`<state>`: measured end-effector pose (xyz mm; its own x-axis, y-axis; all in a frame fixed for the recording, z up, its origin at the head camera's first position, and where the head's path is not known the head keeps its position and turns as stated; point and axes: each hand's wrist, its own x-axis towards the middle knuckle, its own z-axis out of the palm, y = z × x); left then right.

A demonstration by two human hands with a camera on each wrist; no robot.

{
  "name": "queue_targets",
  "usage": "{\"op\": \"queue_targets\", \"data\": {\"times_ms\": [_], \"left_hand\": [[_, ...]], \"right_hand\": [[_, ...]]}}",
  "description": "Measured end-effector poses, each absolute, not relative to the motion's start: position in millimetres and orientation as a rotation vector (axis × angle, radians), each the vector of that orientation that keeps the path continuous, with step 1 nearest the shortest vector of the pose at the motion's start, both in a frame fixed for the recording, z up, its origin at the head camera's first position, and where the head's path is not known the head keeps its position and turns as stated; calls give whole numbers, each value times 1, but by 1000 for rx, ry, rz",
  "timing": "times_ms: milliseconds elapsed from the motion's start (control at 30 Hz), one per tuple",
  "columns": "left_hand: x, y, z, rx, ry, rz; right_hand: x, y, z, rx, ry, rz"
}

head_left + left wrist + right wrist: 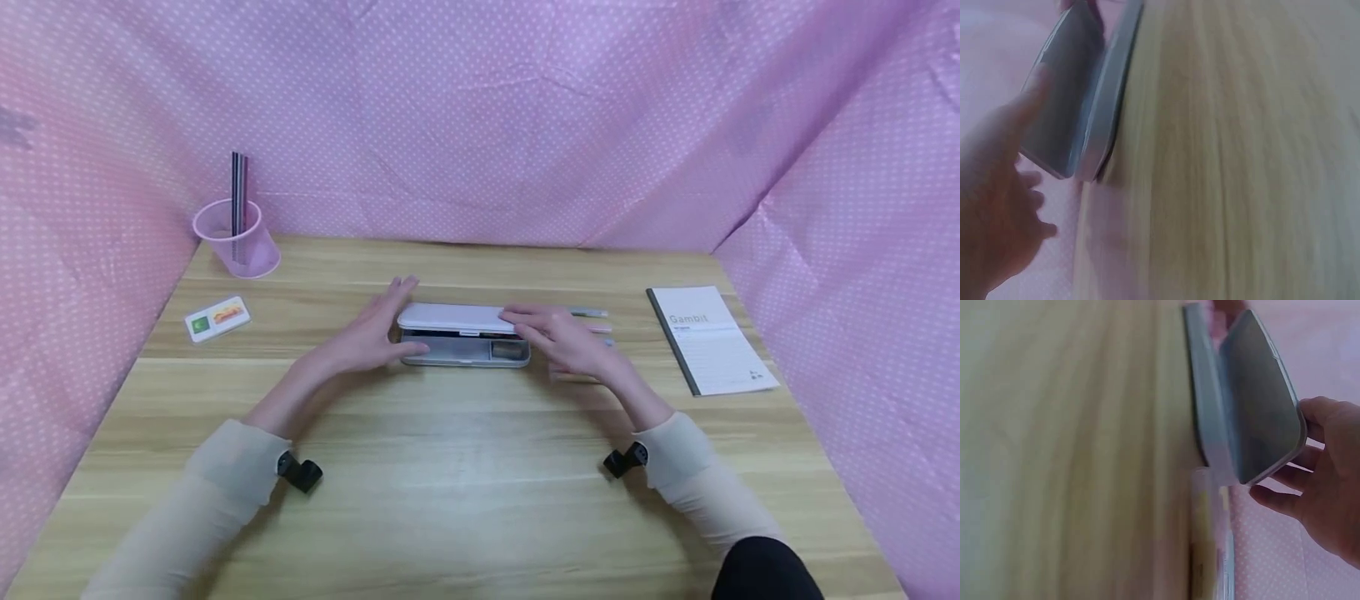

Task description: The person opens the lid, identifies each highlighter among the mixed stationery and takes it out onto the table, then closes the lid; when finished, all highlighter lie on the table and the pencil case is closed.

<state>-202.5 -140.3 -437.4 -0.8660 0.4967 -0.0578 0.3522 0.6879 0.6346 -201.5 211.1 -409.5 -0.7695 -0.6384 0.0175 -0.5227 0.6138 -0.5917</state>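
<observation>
A white pencil case (459, 317) lies at mid-table, its lid raised partway and hinged at the back. Inside the grey tray (453, 350), a small dark item sits in the right-hand compartment; its kind is unclear. At the case's left end is my left hand (367, 333), fingers spread and pointing away, thumb across the front of the opening. My right hand (566, 337) holds the right end of the lid; in the right wrist view its fingertips meet the edge of the lid (1266, 400). Several pens (588, 313) lie partly hidden beside and beneath the right hand.
A pink pen cup (251, 254) with several dark pencils (239, 192) stands back left. In front of it lies a white eraser-like block (217, 319) with a coloured label. A notebook (708, 342) marked "Gambit" is on the right. Pink dotted cloth (480, 125) encloses the table.
</observation>
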Motion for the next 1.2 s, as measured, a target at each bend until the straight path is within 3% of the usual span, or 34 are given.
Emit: {"op": "queue_targets", "data": {"times_ms": [200,733,1200], "left_hand": [[-203,-130,-434,986,2774,555],[-200,-111,-451,1300,2794,21],[-196,-105,-456,1331,2854,-116]], "right_hand": [[-200,207,-412,-1122,2706,-564],[-203,176,-435,-1245,2726,-12],[-197,172,-446,-1248,2798,177]]}}
